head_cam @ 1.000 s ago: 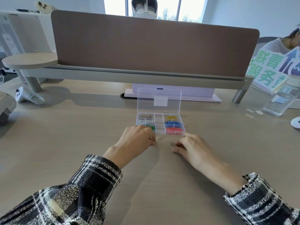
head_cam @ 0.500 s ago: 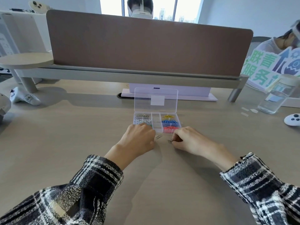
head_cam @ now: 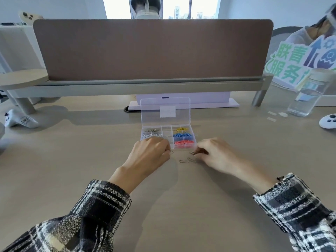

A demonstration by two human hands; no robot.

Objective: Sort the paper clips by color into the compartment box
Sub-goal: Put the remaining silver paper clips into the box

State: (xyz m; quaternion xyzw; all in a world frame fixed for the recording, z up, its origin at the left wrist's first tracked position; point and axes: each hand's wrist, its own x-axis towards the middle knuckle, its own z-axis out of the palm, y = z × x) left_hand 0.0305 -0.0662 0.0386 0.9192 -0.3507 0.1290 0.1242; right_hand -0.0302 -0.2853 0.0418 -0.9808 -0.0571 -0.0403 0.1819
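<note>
Nearly done, I judge. The compartment box (head_cam: 167,137), mid-desk (head_cam: 163,206), already holds sorted colours. Two loose paper clips (head_cam: 184,161) lie just before it, between the left hand (head_cam: 151,157) and right hand (head_cam: 216,155) — each curled, seemingly pinching another.

Both arms reach forward, palms down, knuckles up. The left hand (head_cam: 151,155) curls its fingers inward, pinching a paper clip (head_cam: 171,152) at the tips — the right hand (head_cam: 216,153) curls likewise, thumb and forefinger pinching a second clip (head_cam: 192,153)
</note>
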